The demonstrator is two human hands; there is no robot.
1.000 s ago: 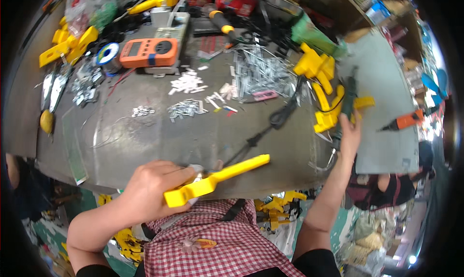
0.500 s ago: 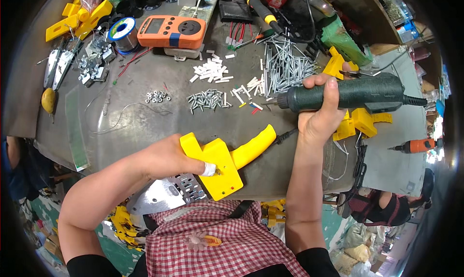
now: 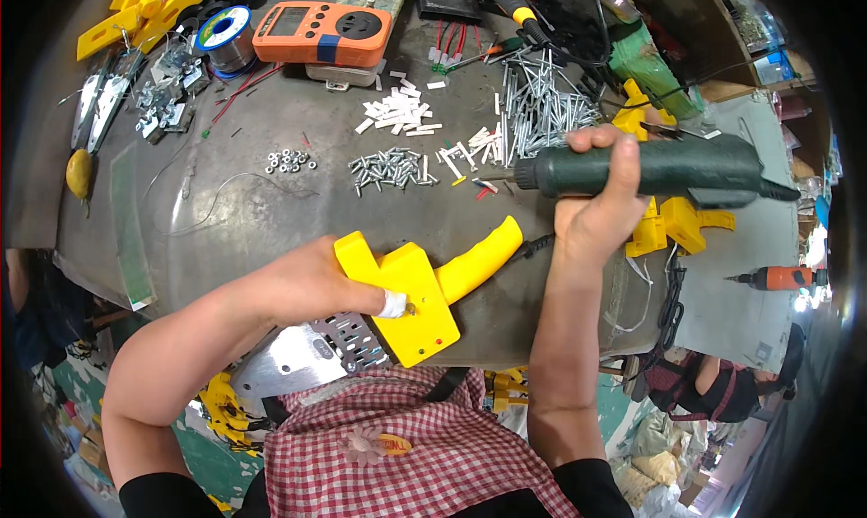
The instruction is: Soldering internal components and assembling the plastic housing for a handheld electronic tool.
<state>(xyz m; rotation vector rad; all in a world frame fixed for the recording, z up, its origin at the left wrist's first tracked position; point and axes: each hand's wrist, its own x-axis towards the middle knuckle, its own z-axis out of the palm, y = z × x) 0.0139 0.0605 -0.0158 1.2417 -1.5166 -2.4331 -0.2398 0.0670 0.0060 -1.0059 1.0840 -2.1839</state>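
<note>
- left hand (image 3: 316, 281) has a grip on the yellow casing (image 3: 417, 303) over the near edge of the bench (image 3: 271, 222), metal plate (image 3: 293, 351) poking out
- right hand (image 3: 603, 197) is wrapped round a green driver (image 3: 682, 164), aimed left
- screws (image 3: 388, 168) and nuts (image 3: 291, 162) lying loose past the casing

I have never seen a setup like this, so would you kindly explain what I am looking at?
There is no robot: a head-worn fisheye camera looks down at someone's own two hands, bending straight edges. The left hand grips a yellow plastic casing with a handle; a slotted silver plate shows below that hand. The right hand holds a dark green power screwdriver. On the workbench lie an orange meter, long screws, short screws and white strips.
</note>
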